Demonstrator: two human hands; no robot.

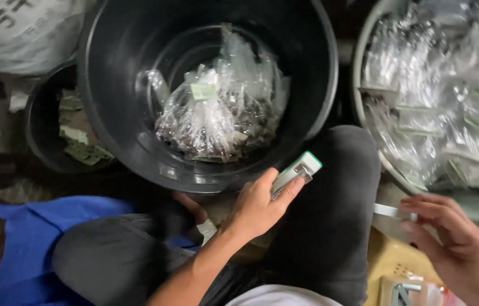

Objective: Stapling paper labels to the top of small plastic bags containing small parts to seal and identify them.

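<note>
**Here, a stapler in hand over a tub of packets**

Here the left hand is closed around a green-and-white stapler, fingers wrapped along its body, its nose pointing up toward the rim of the big black tub. The stapler sits just below that rim, above the person's dark-trousered knee. The right hand, well to the right of the tub, is loosely curled, with thumb and fingertips pinching a thin white strip; the blur makes it hard to say what the strip is.

Inside the tub lies a heap of clear plastic packets with dark contents, some bearing pale green labels. A smaller black bucket stands touching the tub's left side and holds loose green paper slips. To the right of the tub, a grey basin is piled with more clear packets. Below the tub on the left, blue cloth spreads across the floor; at upper left rests a pale sack.
</note>
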